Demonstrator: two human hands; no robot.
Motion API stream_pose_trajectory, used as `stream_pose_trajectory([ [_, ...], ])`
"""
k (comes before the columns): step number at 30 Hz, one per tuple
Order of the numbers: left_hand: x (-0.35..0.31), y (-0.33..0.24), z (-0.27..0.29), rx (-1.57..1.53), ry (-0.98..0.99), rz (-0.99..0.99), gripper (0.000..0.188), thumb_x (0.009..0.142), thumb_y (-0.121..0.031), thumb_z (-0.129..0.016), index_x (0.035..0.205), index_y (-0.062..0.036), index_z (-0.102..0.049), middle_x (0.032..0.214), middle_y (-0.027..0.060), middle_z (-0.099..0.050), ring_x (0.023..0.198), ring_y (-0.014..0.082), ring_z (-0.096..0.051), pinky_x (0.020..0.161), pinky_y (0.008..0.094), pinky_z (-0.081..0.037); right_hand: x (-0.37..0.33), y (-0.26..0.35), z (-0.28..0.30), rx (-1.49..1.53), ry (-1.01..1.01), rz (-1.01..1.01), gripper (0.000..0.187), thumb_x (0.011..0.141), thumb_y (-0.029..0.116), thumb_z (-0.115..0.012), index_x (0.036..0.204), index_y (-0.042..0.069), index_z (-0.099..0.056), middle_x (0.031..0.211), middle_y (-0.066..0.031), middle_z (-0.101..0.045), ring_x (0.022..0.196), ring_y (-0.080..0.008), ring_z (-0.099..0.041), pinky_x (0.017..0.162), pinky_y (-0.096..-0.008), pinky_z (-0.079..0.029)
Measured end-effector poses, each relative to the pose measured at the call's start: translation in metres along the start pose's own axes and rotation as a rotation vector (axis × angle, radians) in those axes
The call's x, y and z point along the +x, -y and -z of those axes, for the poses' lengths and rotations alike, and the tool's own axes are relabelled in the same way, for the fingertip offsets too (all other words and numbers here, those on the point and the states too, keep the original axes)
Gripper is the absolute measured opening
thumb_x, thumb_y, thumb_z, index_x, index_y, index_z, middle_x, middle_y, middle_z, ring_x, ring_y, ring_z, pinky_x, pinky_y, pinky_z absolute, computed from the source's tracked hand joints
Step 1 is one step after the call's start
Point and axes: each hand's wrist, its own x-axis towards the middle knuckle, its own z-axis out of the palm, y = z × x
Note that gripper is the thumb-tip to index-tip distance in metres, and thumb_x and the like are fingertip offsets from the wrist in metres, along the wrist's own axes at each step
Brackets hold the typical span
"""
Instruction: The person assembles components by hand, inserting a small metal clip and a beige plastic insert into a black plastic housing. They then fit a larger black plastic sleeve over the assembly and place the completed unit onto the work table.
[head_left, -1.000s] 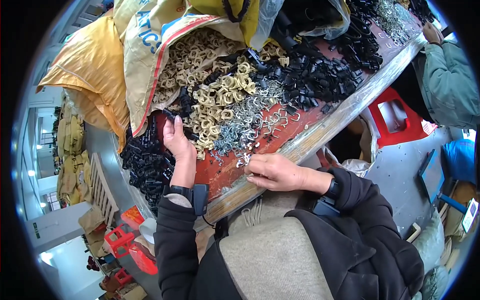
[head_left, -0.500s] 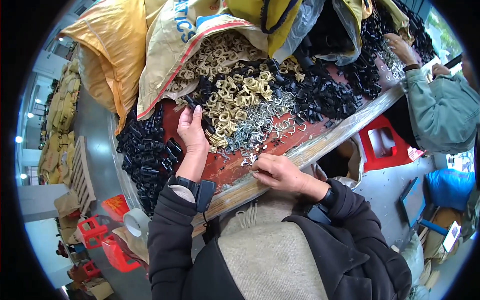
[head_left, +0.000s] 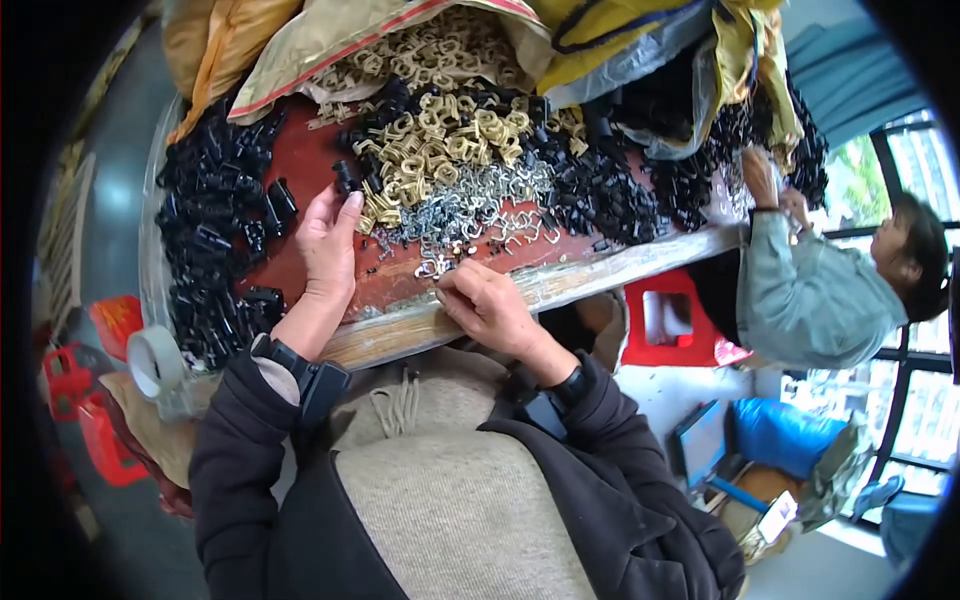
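Observation:
Between the thumb and fingers of my left hand point(head_left: 330, 240) is a small black tubular plastic part point(head_left: 345, 178), held upright over the red tabletop. My right hand point(head_left: 487, 308) is closed in a pinch above the near wooden edge; whatever is in its fingertips is too small to make out. Just beyond those fingertips lie small white and metal bits point(head_left: 433, 266). Silvery bent metal hooks point(head_left: 480, 200) are heaped in the middle, beside a pile of beige plastic clips point(head_left: 430, 140). Several finished-looking black tubular parts point(head_left: 215, 225) are piled left of my left hand.
Behind the piles lies an open sack point(head_left: 290, 60) spilling beige clips. More black parts point(head_left: 610, 195) spread to the right. A roll of clear tape point(head_left: 155, 362) sits at the left corner. Further right, a co-worker in a green sleeve point(head_left: 800, 300) works near a red stool point(head_left: 662, 320).
The whole view has swung, shifting the table and both my hands leftward in the picture. My left hand keeps hold of the black part, and my right hand stays pinched near the edge.

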Motion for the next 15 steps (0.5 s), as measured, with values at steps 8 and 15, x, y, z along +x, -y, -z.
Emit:
stream_pose_trajectory([
  [8,-0.015,0.017,-0.015,0.052,0.075,-0.033,0.034,0.076,-0.006,-0.057,0.108,0.0009,-0.047,0.095,0.0021,-0.054,0.084,0.0071,-0.049,0.076,0.0203,-0.039,0.0,0.007,0.001,0.016,0.038,-0.04,0.007,0.071,0.002,-0.056,0.077,0.002,-0.051,0.064,-0.0097,-0.047,0.057,-0.0248,-0.049,0.05,-0.0307,-0.038],
  [15,-0.012,0.024,-0.031,0.024,0.05,-0.07,0.034,0.076,-0.006,-0.057,0.108,0.0012,-0.046,0.097,0.0029,-0.054,0.088,0.0082,-0.048,0.08,0.0214,-0.038,0.002,0.002,0.001,0.035,0.037,-0.045,0.008,0.072,0.002,-0.056,0.078,0.002,-0.051,0.064,-0.0092,-0.047,0.056,-0.0237,-0.048,0.049,-0.0302,-0.038],
])
